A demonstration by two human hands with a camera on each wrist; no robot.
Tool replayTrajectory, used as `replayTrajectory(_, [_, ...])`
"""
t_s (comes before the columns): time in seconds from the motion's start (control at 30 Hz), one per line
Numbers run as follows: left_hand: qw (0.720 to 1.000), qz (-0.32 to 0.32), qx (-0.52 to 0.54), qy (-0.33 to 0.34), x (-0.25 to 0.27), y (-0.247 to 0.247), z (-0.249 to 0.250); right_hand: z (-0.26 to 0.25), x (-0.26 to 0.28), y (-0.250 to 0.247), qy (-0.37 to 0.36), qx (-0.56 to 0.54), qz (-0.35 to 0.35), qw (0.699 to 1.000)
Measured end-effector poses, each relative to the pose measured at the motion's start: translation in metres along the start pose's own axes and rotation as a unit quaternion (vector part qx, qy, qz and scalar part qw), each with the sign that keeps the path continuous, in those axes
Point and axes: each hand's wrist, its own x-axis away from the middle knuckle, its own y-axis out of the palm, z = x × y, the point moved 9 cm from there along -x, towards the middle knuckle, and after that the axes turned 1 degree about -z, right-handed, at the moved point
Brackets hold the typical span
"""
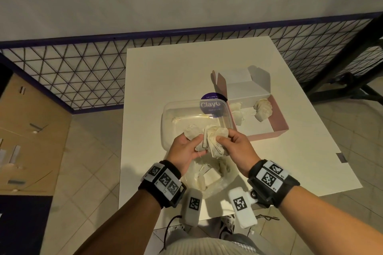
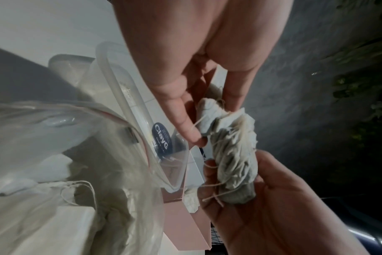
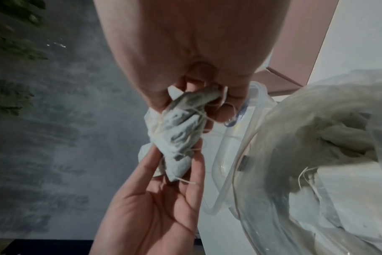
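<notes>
A bundle of pale tea bags (image 1: 213, 141) with loose strings hangs between both hands above the near edge of a clear plastic container (image 1: 166, 122). My left hand (image 1: 194, 148) pinches the bundle's left end between thumb and fingers. My right hand (image 1: 224, 139) curls its fingers round the right end. In the left wrist view the left hand's fingertips (image 2: 192, 136) nip the bundle (image 2: 231, 155), and the right hand (image 2: 262, 198) cups it from below. The right wrist view shows the right hand (image 3: 207, 103) gripping the bundle (image 3: 181, 134) and the left hand (image 3: 164, 189) under it.
An open pink box (image 1: 279, 119) holding more tea bags (image 1: 263, 109) stands right of the container. A clear plastic bag (image 1: 209, 178) with tea bags lies on the white table (image 1: 165, 72) near its front edge. A wire mesh fence (image 1: 72, 68) runs behind. A cardboard box (image 1: 31, 130) sits left.
</notes>
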Motion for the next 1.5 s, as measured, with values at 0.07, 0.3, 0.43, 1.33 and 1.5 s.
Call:
replayTrajectory(0.07, [1.0, 0.004, -0.009, 0.0, 0.001, 0.001, -0.001, 0.002, 0.001, -0.002, 0.002, 0.008, 0.015, 1.0])
replayTrajectory(0.3, [1.0, -0.002, -0.016, -0.009, -0.001, 0.01, -0.001, 0.013, -0.002, 0.002, 0.036, 0.013, -0.007, 0.999])
replayTrajectory(0.43, [0.999, 0.002, 0.003, -0.047, -0.007, 0.002, -0.006, 0.006, -0.002, -0.004, 0.032, 0.004, -0.005, 0.999])
replayTrajectory(1.33, [0.976, -0.103, -0.188, 0.025, 0.0, 0.014, -0.001, 0.001, -0.007, -0.004, 0.007, 0.14, -0.046, 0.989])
replayTrajectory(1.5, [0.978, -0.115, -0.172, 0.033, 0.004, 0.022, -0.001, 0.003, -0.007, -0.007, 0.007, 0.141, -0.012, 0.99])
